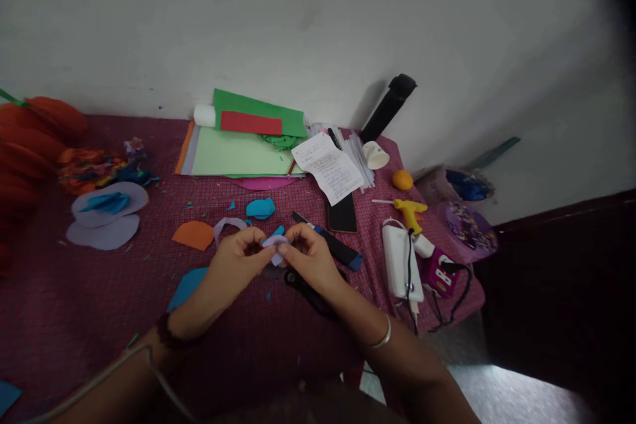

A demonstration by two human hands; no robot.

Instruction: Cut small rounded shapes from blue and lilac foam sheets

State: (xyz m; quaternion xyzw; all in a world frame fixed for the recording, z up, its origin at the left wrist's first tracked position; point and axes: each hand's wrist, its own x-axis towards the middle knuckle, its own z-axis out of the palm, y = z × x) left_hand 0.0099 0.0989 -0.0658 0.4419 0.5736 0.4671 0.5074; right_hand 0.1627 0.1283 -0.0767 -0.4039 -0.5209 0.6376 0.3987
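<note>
Between the fingertips of both hands is a small lilac paper piece (276,249), curved and pinched from either side. My left hand (244,254) grips its left edge with thumb and forefinger, and my right hand (309,256) grips the right edge the same way. A bit of blue paper shows just behind the fingers. Near my left hand lie a lilac paper strip (227,225), an orange paper piece (193,235) and a cut blue piece (261,209). Beyond my right hand rests a dark blue cutter (340,248). Dark-handled scissors (293,279) are partly hidden beneath my right wrist.
Coloured sheets (233,154) and a handwritten note (328,167) lie toward the wall. On the right are a yellow glue gun (409,213), a white power bank-like box (400,258), a purple extension box (441,273) and a paper cup (376,156). Lilac ovals (106,232) lie left.
</note>
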